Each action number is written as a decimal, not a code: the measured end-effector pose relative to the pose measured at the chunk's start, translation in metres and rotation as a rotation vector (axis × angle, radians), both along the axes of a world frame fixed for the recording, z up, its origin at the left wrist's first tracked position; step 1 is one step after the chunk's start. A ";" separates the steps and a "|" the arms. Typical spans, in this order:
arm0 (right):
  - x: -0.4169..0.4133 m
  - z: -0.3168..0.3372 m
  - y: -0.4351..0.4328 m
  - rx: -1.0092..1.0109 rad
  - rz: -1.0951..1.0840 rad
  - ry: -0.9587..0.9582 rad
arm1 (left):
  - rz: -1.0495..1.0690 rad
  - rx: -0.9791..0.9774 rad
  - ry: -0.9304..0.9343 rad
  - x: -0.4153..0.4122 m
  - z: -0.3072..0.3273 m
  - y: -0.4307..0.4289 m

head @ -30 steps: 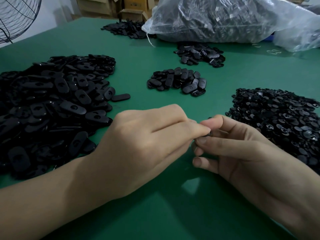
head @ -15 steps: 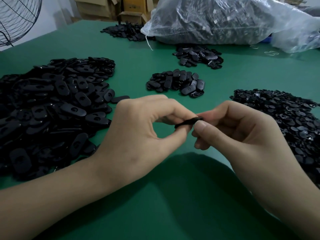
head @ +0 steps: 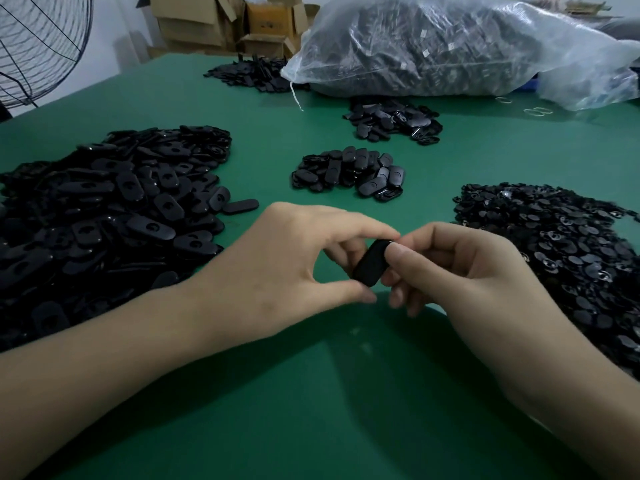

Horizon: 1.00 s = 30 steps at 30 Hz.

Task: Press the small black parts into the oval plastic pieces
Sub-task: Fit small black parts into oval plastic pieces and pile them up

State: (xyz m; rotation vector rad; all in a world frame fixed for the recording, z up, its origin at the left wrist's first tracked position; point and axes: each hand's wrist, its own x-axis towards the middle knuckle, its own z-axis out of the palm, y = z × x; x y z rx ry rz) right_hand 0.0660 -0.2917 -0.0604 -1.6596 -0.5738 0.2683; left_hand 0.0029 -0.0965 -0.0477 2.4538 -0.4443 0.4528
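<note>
— What's around the hands?
— A green table. A big oval pile fills the left of the frame, and a parts heap lies at the right edge. Above centre sits a near pile. Just behind it is a far pile, close under a clear bag at the upper right. A fan and boxes stand at the top left.
— Anything in the way?
— Only the fingers: they cover the held piece's ends and its underside.
— Where is it?
— One oval is at centre, off the table, tilted, between both hands. The left hand pinches it end to end, forefinger on the upper end and thumb at the lower. The right hand presses its thumb on the upper face, with its fingers curled beneath.
— Is a small part seated in it?
— Cannot tell; that side is hidden.
</note>
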 end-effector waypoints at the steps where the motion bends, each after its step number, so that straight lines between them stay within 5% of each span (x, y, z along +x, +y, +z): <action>1: 0.001 0.000 0.000 -0.002 0.006 0.007 | 0.003 0.048 -0.026 0.001 0.001 0.001; 6: 0.014 0.003 -0.007 -0.064 -0.115 -0.160 | 0.162 0.173 -0.045 0.022 0.017 0.021; 18: 0.042 -0.007 -0.022 -0.738 -0.286 -0.784 | 0.571 0.160 0.243 0.149 -0.005 0.058; 26: 0.039 -0.004 -0.019 -0.883 -0.256 -0.807 | 0.487 0.117 0.370 0.130 0.024 0.058; 30: 0.039 -0.003 -0.019 -0.874 -0.251 -0.804 | 0.296 0.362 0.604 0.092 0.064 0.078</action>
